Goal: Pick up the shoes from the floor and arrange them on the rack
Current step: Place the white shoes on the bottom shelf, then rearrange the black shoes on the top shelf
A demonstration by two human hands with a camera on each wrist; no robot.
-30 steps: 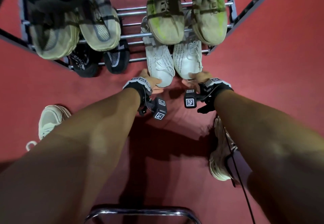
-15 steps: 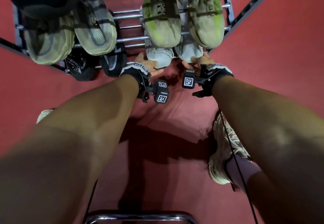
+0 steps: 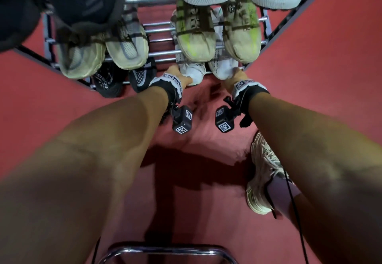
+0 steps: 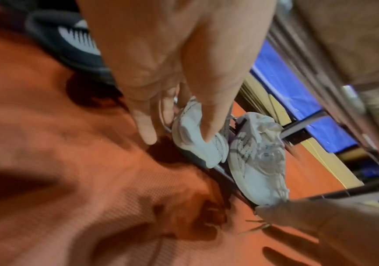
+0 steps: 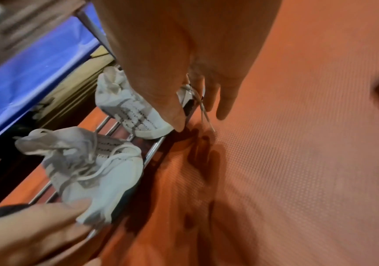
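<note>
Two white shoes sit side by side on the lowest tier of the metal rack, toes pointing out toward the red floor. The left hand rests on the toe of the left white shoe; seen from the left wrist, its thumb lies on top of the toe and the fingers reach straight down beside it, so the grip looks loose rather than clenched. The right hand meets the toe of the right white shoe; from the right wrist, the thumb presses the toe's edge and the fingers hang straight past the rack's front bar, though blur makes the exact contact hard to judge. On the rack's tier above the white pair stand beige shoes with yellow-green streaks. Left of the white pair on the rack's lowest tier are black shoes. Near the rack, a pale sneaker stands on the floor.
</note>
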